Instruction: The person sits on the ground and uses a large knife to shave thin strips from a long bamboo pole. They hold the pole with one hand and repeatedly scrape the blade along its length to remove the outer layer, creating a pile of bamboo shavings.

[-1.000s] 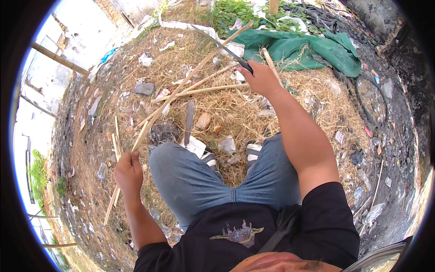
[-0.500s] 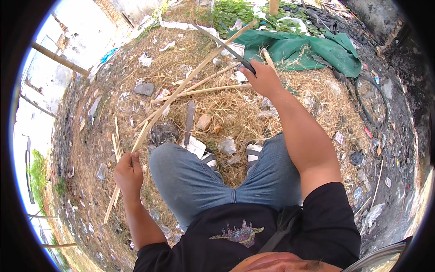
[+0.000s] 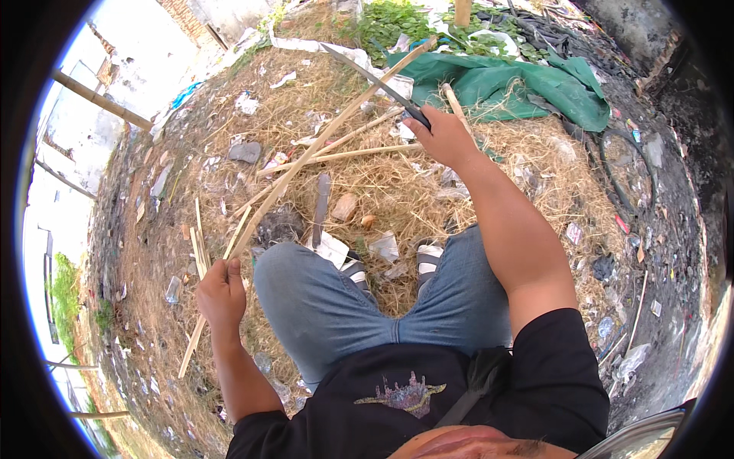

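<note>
Since 0.5 s ago: left hand (image 3: 222,294) shifted slightly right, the far end of the long, pale-tan, bamboo-like strip (image 3: 353,107) went slightly right and down with it, and the tip of the dark-bladed, black-handled knife (image 3: 396,96) drifted left. Left hand: closed around the strip's near end. Right hand (image 3: 446,138): closed around the knife handle.

Key relation — the strip's long axis runs diagonally from the left hand, up and right, to a far end above the right hand. The blade points up-left and crosses it near that far end, so the right hand is nearer the crossing. Can't tell whether blade and strip touch.

A thin, pale sliver (image 3: 238,232) sticks up beside the strip at the left hand — splayed apart at its tip. 2 other strips lie on the straw-covered ground beyond the knees; crumpled green sheet (image 3: 497,88) beyond the right hand.
</note>
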{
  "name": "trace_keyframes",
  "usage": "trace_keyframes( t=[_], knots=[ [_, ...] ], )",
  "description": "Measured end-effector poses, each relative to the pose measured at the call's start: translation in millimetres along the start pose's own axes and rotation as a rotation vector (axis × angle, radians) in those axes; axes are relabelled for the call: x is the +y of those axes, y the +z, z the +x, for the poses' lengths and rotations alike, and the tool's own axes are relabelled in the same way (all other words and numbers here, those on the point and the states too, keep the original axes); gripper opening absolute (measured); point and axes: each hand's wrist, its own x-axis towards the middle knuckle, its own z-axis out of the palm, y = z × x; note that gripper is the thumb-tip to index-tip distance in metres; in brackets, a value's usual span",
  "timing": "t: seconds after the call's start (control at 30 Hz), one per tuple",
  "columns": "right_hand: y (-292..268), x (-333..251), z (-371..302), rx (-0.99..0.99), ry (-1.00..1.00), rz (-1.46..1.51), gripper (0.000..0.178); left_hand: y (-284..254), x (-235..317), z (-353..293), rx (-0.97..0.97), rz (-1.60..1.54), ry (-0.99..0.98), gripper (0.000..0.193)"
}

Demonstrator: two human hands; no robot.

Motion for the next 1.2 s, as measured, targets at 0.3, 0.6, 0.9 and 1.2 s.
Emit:
trace_keyframes(
  t=[0.3, 0.6, 0.9, 1.2],
  knots=[
    [17.0, -17.8, -2.5, -0.034, -0.219, 0.005, 0.042, 13.7, 6.5, 2.1, 0.011, -0.138, 0.014, 0.048],
    [21.6, -37.6, -15.5, -0.159, -0.300, -0.104, 0.044, 15.9, 12.0, -1.5, -0.014, -0.155, -0.041, 0.049],
    [7.8, 1.2, 2.2, 0.009, -0.033, -0.019, 0.046, 7.1, 6.8, 0.5, -0.008, -0.057, -0.009, 0.050],
    [6.0, 1.4, 3.4, 0.047, -0.051, 0.078, 0.046, 5.1, 3.0, 4.3, -0.025, -0.194, -0.023, 0.051]
  ],
)
